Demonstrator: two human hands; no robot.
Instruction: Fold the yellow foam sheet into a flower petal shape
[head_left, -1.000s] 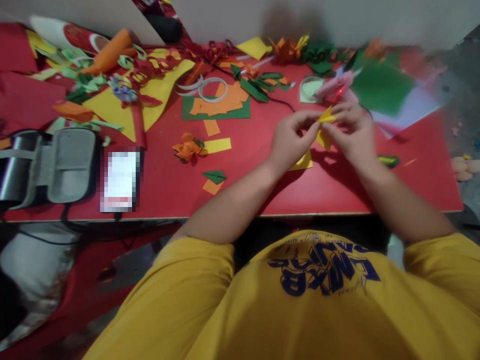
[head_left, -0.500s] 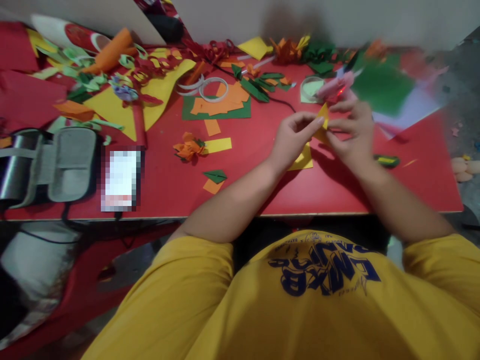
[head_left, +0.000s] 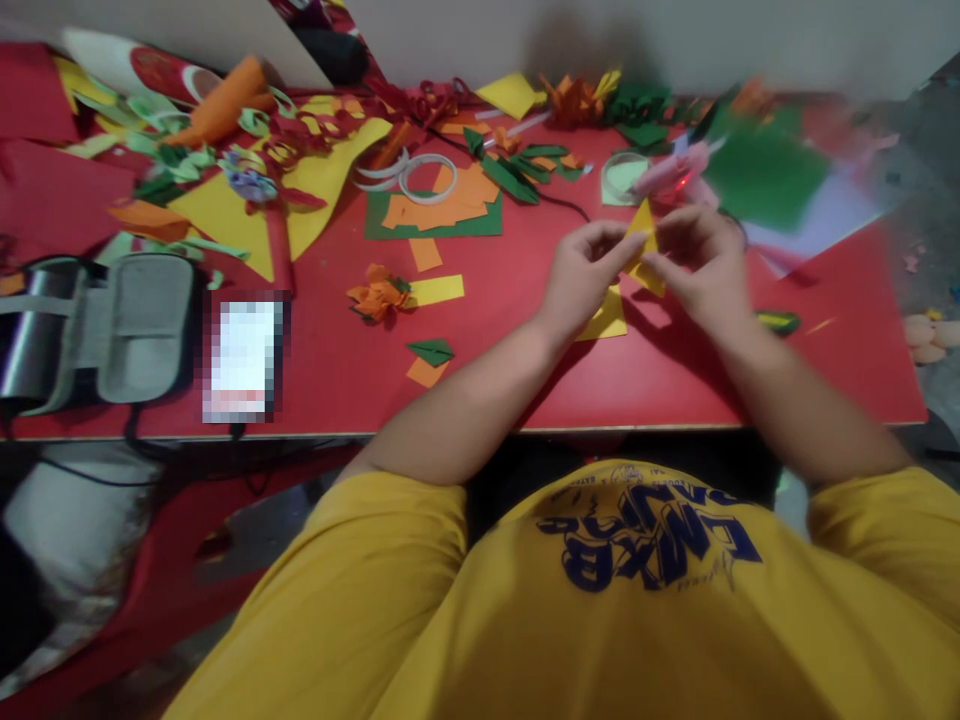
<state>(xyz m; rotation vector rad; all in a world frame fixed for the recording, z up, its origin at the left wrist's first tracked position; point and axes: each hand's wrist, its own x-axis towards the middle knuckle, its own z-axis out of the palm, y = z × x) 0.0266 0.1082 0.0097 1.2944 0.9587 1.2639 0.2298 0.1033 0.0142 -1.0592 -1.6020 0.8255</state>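
Both my hands meet above the red table (head_left: pixel 675 380), right of centre. My left hand (head_left: pixel 581 280) and my right hand (head_left: pixel 701 270) pinch a small folded yellow paper piece (head_left: pixel 645 250) between their fingertips, one from each side. The piece points upward and sits just above the table. Under my left hand lies a flat yellow paper square (head_left: pixel 607 320), partly hidden by the wrist. A pink glue gun (head_left: pixel 667 175) rests just beyond my fingers.
Paper scraps cover the back of the table: a green sheet with orange strips (head_left: pixel 435 215), tape rolls (head_left: pixel 424 175), an orange paper flower (head_left: pixel 375 295), a green sheet (head_left: pixel 761 175). A grey open case (head_left: pixel 112 320) and a phone (head_left: pixel 244 360) lie at the left.
The yellow piece has turned from lying sideways to pointing up, and my fingers have shifted their pinch on it. My arms stay in place.
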